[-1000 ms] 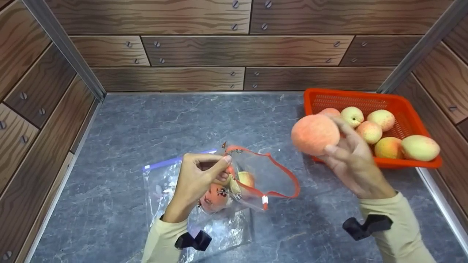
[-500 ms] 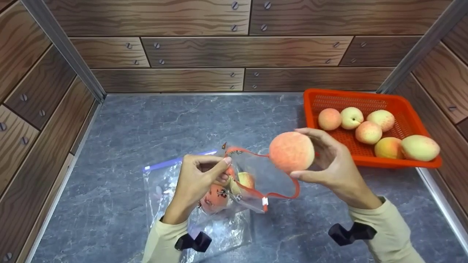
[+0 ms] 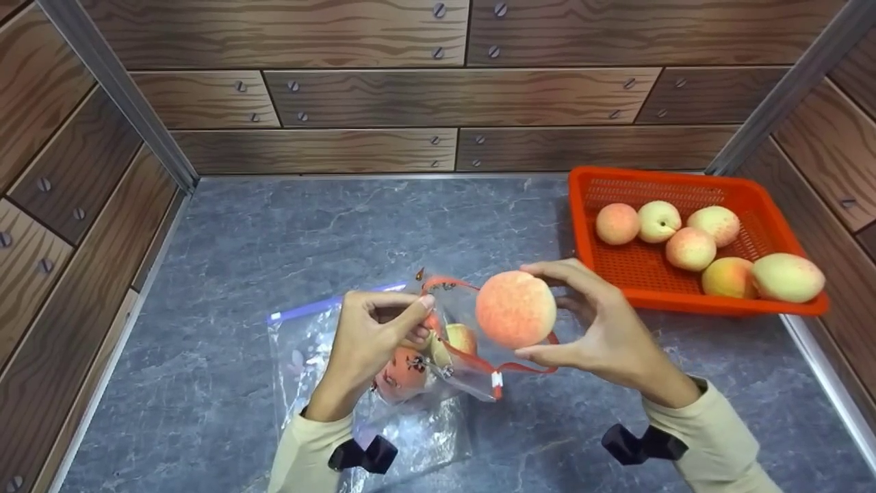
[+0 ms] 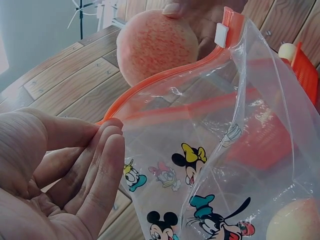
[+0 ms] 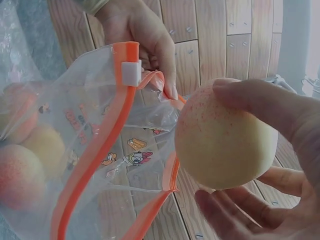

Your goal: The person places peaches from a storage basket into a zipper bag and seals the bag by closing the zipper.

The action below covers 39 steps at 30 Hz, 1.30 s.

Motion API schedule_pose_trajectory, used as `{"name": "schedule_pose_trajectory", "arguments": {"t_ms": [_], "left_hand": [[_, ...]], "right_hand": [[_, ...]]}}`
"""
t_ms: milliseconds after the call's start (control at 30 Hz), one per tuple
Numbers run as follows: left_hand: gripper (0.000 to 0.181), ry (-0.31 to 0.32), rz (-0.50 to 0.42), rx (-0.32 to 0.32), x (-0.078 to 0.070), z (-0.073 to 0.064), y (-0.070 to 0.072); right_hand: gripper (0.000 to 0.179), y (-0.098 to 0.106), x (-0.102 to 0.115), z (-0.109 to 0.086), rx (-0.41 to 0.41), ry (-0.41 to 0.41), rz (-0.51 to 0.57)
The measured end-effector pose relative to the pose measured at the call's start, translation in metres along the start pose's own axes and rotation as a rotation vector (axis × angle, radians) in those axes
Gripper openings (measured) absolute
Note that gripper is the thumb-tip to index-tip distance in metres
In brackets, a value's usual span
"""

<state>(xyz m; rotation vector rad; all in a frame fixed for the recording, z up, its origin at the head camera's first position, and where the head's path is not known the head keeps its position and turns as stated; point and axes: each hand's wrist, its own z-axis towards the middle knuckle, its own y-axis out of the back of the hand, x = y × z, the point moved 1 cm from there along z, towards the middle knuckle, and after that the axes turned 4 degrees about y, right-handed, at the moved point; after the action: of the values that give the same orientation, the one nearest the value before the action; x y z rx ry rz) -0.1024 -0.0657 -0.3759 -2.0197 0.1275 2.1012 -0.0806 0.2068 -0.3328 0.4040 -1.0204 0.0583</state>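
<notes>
My left hand (image 3: 373, 342) pinches the orange-edged mouth of a clear zip bag (image 4: 165, 135) printed with cartoon characters. The bag's mouth gapes open, its white slider (image 5: 131, 73) at one end of the orange strip. Several peaches (image 5: 47, 150) lie inside it. My right hand (image 3: 602, 329) holds a pink and pale yellow peach (image 3: 514, 309) between thumb and fingers. That peach is over the bag's opening in the head view, and right beside the orange edge in the right wrist view.
Under the printed bag lies another clear bag with a purple strip (image 3: 304, 309), flat on the grey marbled table (image 3: 328, 226). An orange-red plastic basket (image 3: 633, 270) with several peaches (image 3: 690, 248) stands at the right. Wood-patterned walls (image 3: 363, 99) enclose the table's back and sides.
My right hand has carried the peach left and toward me, from the basket's near left corner to over the bag's mouth. The left hand has stayed in place on the bag's edge.
</notes>
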Motion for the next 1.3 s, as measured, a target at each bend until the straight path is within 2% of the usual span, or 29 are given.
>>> {"name": "schedule_pose_trajectory", "arguments": {"t_ms": [567,967,1133,1300], "left_hand": [[0.011,-0.017,-0.014,0.012,-0.002,0.0,-0.001],[0.012,-0.021,0.005,0.036,-0.001,0.001,0.0],[0.011,-0.022,0.012,0.046,-0.001,0.0,0.001],[0.012,-0.022,0.02,0.047,0.0,0.0,0.001]], "right_hand": [[0.075,-0.004,0.003,-0.001,0.041,-0.137,-0.112],[0.069,-0.006,-0.001,-0.001,0.065,-0.154,-0.124],[0.05,-0.003,0.0,0.0,0.013,-0.119,-0.037],[0.034,0.005,0.004,0.001,-0.074,-0.114,-0.037]]}}
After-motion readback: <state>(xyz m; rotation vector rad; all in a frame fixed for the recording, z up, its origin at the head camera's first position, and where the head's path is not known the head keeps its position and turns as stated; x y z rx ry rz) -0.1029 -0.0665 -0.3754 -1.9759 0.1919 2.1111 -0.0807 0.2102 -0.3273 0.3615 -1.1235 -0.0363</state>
